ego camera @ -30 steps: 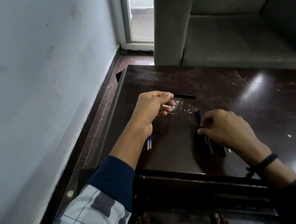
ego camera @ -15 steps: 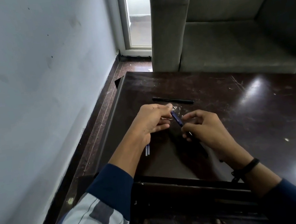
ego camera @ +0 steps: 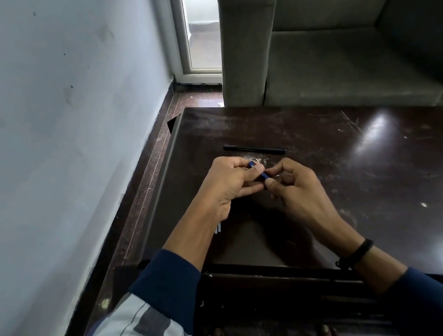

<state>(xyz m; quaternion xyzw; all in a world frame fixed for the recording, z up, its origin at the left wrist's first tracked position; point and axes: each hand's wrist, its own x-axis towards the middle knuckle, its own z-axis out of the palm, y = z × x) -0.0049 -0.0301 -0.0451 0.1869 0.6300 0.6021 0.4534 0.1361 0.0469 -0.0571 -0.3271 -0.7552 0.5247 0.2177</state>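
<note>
A blue pen barrel (ego camera: 258,171) is being joined by two hands just above the bench (ego camera: 384,174).

Nearest, thin white refills (ego camera: 218,228) are lying loose beside the left wrist, so the work is being judged as only partly done. The barrel is being pinched by the left hand (ego camera: 228,186) and the right hand (ego camera: 299,191), each grip closed on it. Its long axis is running from far-left to near-right. Farther away, a black pen (ego camera: 254,149) is lying untouched.
</note>
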